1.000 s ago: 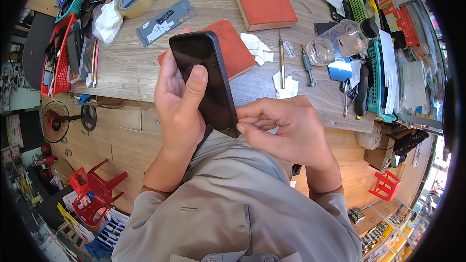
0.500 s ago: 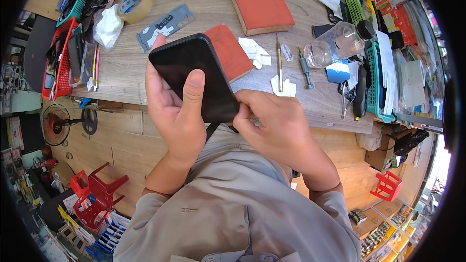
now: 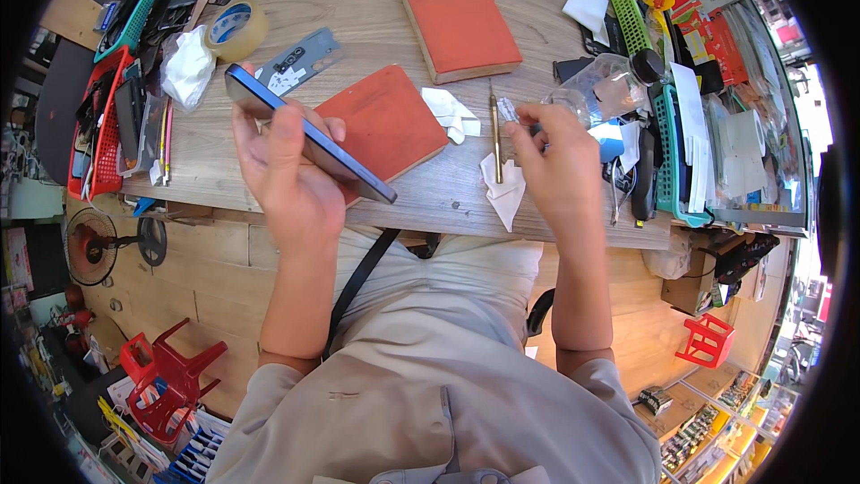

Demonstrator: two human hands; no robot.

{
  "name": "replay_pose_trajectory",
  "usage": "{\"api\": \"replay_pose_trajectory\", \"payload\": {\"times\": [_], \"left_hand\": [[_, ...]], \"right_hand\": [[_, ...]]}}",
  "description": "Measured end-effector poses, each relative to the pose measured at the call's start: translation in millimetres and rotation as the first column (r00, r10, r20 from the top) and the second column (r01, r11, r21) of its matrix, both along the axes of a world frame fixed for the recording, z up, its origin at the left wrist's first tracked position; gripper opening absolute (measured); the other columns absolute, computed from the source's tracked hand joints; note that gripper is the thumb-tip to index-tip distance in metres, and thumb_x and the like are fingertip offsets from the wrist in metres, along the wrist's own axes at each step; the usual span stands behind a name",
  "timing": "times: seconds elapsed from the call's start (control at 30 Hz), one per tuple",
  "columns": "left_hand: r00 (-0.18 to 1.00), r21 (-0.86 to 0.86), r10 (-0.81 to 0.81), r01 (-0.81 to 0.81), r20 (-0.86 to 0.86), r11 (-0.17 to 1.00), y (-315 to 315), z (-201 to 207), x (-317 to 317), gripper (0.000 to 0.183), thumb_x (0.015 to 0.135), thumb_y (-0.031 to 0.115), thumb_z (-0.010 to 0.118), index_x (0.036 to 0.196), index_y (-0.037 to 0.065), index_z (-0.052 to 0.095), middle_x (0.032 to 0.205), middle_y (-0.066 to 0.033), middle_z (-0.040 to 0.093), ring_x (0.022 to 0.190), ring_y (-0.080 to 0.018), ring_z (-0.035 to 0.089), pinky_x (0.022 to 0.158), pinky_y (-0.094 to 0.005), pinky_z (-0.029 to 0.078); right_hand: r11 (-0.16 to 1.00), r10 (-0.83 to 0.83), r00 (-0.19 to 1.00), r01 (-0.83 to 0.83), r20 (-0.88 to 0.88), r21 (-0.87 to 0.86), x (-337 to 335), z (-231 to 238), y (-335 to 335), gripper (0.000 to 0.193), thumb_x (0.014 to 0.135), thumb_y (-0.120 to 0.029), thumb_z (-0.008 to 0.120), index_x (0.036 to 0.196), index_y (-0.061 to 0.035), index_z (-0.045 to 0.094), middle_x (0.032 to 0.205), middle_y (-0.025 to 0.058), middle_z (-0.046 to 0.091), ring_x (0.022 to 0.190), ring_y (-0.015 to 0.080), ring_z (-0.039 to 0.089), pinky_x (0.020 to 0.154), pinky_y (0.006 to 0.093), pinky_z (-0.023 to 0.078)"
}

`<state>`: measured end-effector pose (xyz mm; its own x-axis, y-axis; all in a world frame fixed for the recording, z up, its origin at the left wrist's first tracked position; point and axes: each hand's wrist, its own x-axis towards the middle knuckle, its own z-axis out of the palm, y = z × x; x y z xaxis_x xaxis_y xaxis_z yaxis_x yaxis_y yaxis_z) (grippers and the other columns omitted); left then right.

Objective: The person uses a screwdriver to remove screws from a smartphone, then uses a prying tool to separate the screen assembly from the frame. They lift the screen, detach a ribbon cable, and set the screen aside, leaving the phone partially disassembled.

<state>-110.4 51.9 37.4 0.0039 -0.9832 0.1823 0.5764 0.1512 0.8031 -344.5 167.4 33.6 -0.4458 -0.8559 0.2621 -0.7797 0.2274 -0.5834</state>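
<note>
My left hand [image 3: 291, 184] is closed around a smartphone [image 3: 345, 164], tilted so that its blue side edge shows. It is held above the near red book [image 3: 394, 121]. My right hand [image 3: 569, 161] has come down on the table with bent fingers around a small teal screwdriver [image 3: 537, 131], which they mostly hide. Just left of those fingers lie a slim gold screwdriver [image 3: 497, 139] and a scrap of clear plastic [image 3: 508, 110]. White paper pieces [image 3: 451, 114] rest beside the near book. A grey-blue phone back cover [image 3: 305, 61] lies beyond the phone.
A second red book [image 3: 461, 27] lies farther back. Tape [image 3: 236, 29], a crumpled white bag [image 3: 188, 67] and a red basket [image 3: 100, 130] crowd the left. On the right are a clear bottle [image 3: 609, 90], a teal basket [image 3: 667, 157] and a green basket [image 3: 629, 11].
My right hand has left the phone's lower edge and reached right to the teal screwdriver. The left hand has moved left and turned the phone from screen-up to edge-on.
</note>
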Motion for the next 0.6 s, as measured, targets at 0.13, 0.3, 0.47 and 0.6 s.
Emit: {"api": "replay_pose_trajectory", "payload": {"times": [0.13,0.3,0.47,0.6], "left_hand": [[0.999,0.021,-0.033,0.033,0.001,0.999,-9,-11,-13,0.068,0.110,0.029,0.067,0.166,0.002,0.041,0.089,-0.0014,0.054,0.077,-0.0146,0.053,0.080,-0.0422,0.051],[0.997,0.075,-0.070,0.072,-0.026,0.995,-9,-13,-21,0.068,0.108,0.028,0.068,0.165,0.002,0.041,0.087,-0.0009,0.053,0.074,-0.0146,0.054,0.081,-0.0423,0.052],[0.998,0.074,-0.058,0.059,-0.017,0.996,-7,-14,-19,0.066,0.108,0.029,0.067,0.164,0.002,0.042,0.089,-0.0013,0.054,0.075,-0.0151,0.054,0.081,-0.0420,0.052],[0.998,0.084,-0.059,0.062,-0.028,0.995,-4,-13,-21,0.066,0.109,0.029,0.067,0.164,0.001,0.042,0.090,-0.0023,0.055,0.075,-0.0157,0.054,0.081,-0.0419,0.052]], "right_hand": [[0.993,-0.042,0.961,0.070,-0.273,0.092,10,-16,-4,0.029,0.102,-0.028,0.081,0.120,-0.0046,0.079,0.119,0.0125,0.073,0.098,0.0367,0.077,0.082,0.0487,0.063],[0.990,-0.102,0.935,0.128,-0.340,0.053,15,-25,-12,0.022,0.104,-0.025,0.077,0.113,-0.0049,0.078,0.119,0.0127,0.071,0.101,0.0370,0.077,0.081,0.0493,0.063],[0.983,-0.054,0.915,0.120,-0.399,0.141,9,-27,-20,0.019,0.105,-0.021,0.074,0.103,-0.0028,0.077,0.115,0.0128,0.071,0.097,0.0370,0.078,0.077,0.0504,0.063],[0.958,0.074,0.863,0.077,-0.499,0.275,2,-22,-22,0.014,0.099,-0.015,0.076,0.096,-0.0018,0.076,0.105,0.0140,0.072,0.085,0.0377,0.078,0.071,0.0503,0.063]]}}
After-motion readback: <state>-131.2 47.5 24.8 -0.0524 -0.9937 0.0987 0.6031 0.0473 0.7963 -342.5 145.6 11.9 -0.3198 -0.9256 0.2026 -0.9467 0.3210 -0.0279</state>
